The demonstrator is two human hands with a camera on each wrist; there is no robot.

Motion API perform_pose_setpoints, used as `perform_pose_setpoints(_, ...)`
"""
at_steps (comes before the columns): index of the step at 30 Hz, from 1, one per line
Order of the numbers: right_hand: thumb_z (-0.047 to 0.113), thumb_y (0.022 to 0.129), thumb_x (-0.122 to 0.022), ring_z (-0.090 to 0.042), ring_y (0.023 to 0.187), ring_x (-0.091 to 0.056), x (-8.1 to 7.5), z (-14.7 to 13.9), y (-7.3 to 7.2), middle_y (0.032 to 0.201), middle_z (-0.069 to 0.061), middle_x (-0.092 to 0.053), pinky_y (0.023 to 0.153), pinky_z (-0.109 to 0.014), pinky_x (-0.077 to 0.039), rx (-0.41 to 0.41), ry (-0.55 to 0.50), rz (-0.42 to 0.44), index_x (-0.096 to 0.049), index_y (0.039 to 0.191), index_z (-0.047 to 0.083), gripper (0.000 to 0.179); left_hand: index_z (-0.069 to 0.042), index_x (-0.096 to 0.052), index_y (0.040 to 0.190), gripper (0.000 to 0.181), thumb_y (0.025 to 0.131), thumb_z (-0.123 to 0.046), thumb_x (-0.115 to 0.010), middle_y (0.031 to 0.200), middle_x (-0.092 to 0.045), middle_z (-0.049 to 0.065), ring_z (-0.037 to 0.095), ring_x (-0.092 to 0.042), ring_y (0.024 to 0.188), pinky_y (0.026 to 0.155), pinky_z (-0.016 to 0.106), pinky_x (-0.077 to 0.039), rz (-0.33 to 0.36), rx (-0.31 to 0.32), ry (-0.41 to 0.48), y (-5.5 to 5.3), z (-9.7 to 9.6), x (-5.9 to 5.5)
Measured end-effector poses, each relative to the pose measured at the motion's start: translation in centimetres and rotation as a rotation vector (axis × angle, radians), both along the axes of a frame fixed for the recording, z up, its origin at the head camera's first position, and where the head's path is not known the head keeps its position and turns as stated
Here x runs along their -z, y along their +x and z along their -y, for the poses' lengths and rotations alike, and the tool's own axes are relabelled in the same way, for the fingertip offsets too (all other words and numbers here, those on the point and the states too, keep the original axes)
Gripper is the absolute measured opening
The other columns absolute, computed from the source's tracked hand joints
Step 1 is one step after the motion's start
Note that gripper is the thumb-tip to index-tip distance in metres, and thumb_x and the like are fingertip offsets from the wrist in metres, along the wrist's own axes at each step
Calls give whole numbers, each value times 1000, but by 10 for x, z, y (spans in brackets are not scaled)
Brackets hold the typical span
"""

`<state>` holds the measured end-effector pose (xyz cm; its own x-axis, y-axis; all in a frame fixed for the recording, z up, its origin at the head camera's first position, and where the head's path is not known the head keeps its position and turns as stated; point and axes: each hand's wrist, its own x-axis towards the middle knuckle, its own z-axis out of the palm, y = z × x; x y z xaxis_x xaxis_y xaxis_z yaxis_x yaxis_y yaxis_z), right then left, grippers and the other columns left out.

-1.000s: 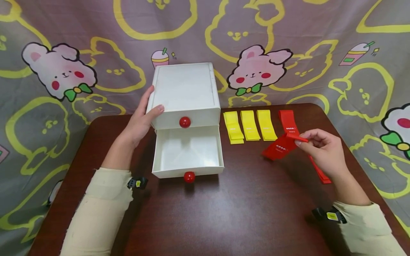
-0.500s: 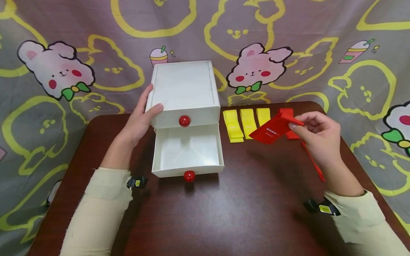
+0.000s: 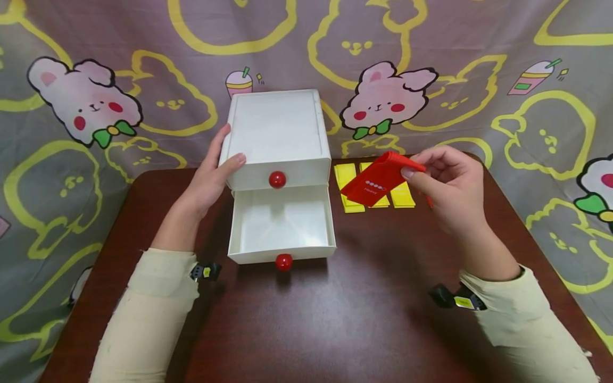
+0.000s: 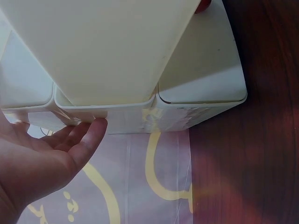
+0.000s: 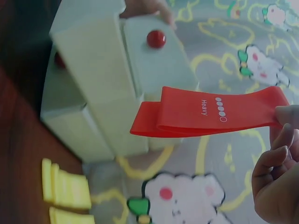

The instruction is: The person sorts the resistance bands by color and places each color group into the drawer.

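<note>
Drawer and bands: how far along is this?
Looks done: the drawer is pulled open. In hand: the right hand pinches a folded red band marked Heavy. Left, probably: that band into the drawer, where no band shows, then the three yellow bands on the table. A red sliver beside the hand may be another.

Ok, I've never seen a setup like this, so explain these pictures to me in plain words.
There is no machine here, just a person's left hand and right hand, both bare. The wide picture comes from a camera on the head, looking down; the others come from the left wrist camera and right wrist camera. The left hand rests on a white drawer box, whose lower drawer stands open. The right hand has a red band, marked "Heavy", in its grip, above the table. Yellow bands lie right of the box, partly hidden by the red one. A patterned cloth hangs behind.
</note>
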<state>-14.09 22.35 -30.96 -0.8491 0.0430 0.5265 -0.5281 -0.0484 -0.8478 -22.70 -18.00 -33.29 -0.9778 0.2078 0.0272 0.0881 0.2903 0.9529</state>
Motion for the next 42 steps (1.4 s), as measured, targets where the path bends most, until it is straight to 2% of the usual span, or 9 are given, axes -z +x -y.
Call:
perform_pose_setpoints(4, -9, 85, -70, -24, 64, -56, -7, 19, 0, 90, -18, -69, 65, -25, -54, -28, 9, -14, -67, 98, -13, 14, -46, -11, 158, 76, 98, -46, -58, 162, -13, -1, 31, -24, 141, 110, 60, -25, 4, -3, -6, 0, -1, -1)
perform_pose_setpoints(10, -8, 86, -69, -24, 59, -54, -10, 48, -3, 89, -20, -68, 56, -27, -51, -63, 72, -42, -68, 98, -11, 12, -46, -12, 158, 76, 97, -45, -59, 162, -14, 0, 31, -23, 141, 111, 59, -24, 5, -9, 1, -1, -2, -1)
perform_pose_setpoints(16, -5, 86, -71, -24, 54, -49, 2, 76, -4, 84, -13, -68, 50, -28, -46, -105, 134, 2, -70, 98, -1, 12, -43, -13, 158, 77, 97, -44, -59, 162, -14, 2, 32, -24, 140, 110, 59, -25, 1, -8, 11, -2, -3, -1)
perform_pose_setpoints(21, -2, 86, -72, -24, 55, -46, 17, 103, -5, 83, -8, -66, 48, -29, -41, -163, 167, 27, -70, 97, 1, 12, -42, -13, 159, 78, 96, -44, -60, 161, -15, 4, 33, -25, 139, 109, 60, -26, -10, -13, 8, -2, -4, -2)
perform_pose_setpoints(25, -1, 86, -72, -24, 55, -46, 24, 123, -1, 81, -6, -65, 49, -29, -40, -230, 157, 17, -69, 97, 1, 11, -43, -13, 158, 78, 96, -47, -60, 161, -16, 4, 34, -25, 139, 109, 60, -27, -3, -18, -9, -1, -4, -2)
perform_pose_setpoints(28, 0, 85, -71, -24, 54, -45, 25, 137, 3, 81, -8, -65, 48, -30, -39, -265, 110, 12, -68, 96, 0, 11, -44, -13, 158, 79, 95, -47, -60, 161, -16, 4, 33, -25, 139, 108, 60, -28, -4, -20, -11, -2, -3, -1)
perform_pose_setpoints(33, 1, 87, -72, -24, 52, -43, 31, 151, 6, 82, -10, -66, 47, -28, -38, -236, 64, 87, -67, 96, 0, 11, -44, -13, 158, 79, 95, -47, -60, 160, -17, 3, 32, -24, 140, 108, 61, -28, -9, -27, -13, -2, -2, 1)
perform_pose_setpoints(37, 1, 87, -74, -23, 50, -42, 39, 155, 3, 82, -8, -66, 45, -27, -34, -171, 99, 168, -69, 94, 2, 9, -45, -13, 158, 78, 95, -48, -60, 162, -15, 3, 33, -22, 141, 109, 61, -26, 2, -30, -18, -2, -2, 1)
perform_pose_setpoints(42, 1, 84, -76, -24, 47, -40, 43, 154, -3, 82, -6, -66, 41, -27, -30, -119, 144, 183, -71, 91, 3, 9, -46, -13, 158, 78, 95, -50, -59, 162, -13, 2, 33, -22, 142, 109, 61, -25, 4, -33, -25, -2, -1, -1)
